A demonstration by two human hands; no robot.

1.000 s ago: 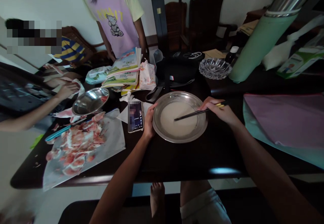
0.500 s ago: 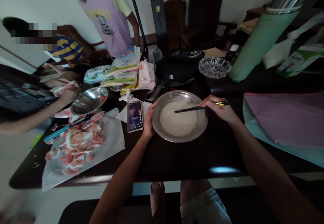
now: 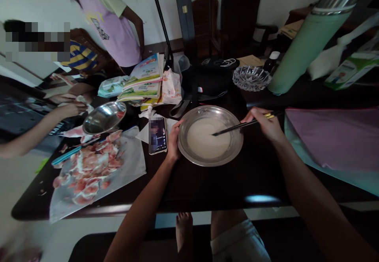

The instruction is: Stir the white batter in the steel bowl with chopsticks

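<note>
A wide steel bowl (image 3: 192, 158) stands on the dark table in front of me, with a pale, milky batter-like liquid (image 3: 207, 141) in it. My left hand (image 3: 175, 141) grips the bowl's left rim, thumb at the top edge. In my right hand (image 3: 265, 123), closed and just off the bowl's right rim, is a pair of black chopsticks (image 3: 233, 128) with gold bands. Their tips reach down to the liquid near the bowl's middle. Left of the bowl, a lit phone (image 3: 158, 135) lies on white tissue.
Peelings of pink and white fruit rind (image 3: 94, 163) cover a plastic sheet (image 3: 132, 167) at left, beside a blue-handled knife (image 3: 66, 155) and another steel bowl (image 3: 105, 121). A co-worker's hand (image 3: 75, 108) holds rind there. Behind are booklets (image 3: 145, 80), a glass dish (image 3: 251, 78) and a green flask (image 3: 310, 48).
My right hand has shifted right and slightly up with the chopsticks, their tips moving right across the liquid. The bowl and my left hand stay put. The person in purple has moved left.
</note>
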